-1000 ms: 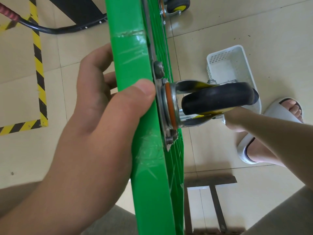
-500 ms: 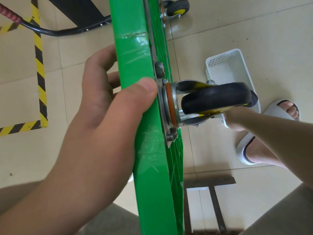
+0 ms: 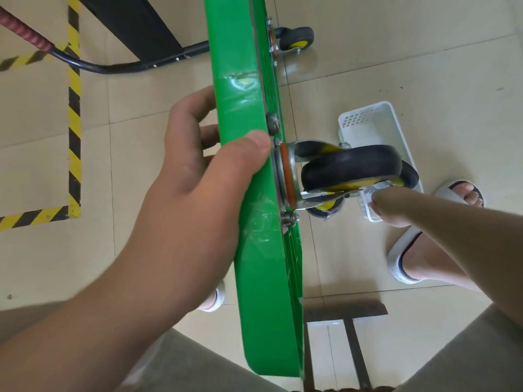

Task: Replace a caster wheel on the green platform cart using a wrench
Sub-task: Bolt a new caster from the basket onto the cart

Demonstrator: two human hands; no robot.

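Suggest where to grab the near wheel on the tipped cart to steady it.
Probably the wheel by its black tread, coming from the end away from the cart, fingers across the rounded face. The cart stands on edge, so the wheel juts sideways and that end is free; the fork covers both flanks. The left hand holds the cart's edge.

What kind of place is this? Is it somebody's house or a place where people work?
Probably a workshop or storeroom, though that's not certain. Yellow-and-black tape marks off part of the tiled floor, like a safety line, and a green cart is tipped up on its edge.
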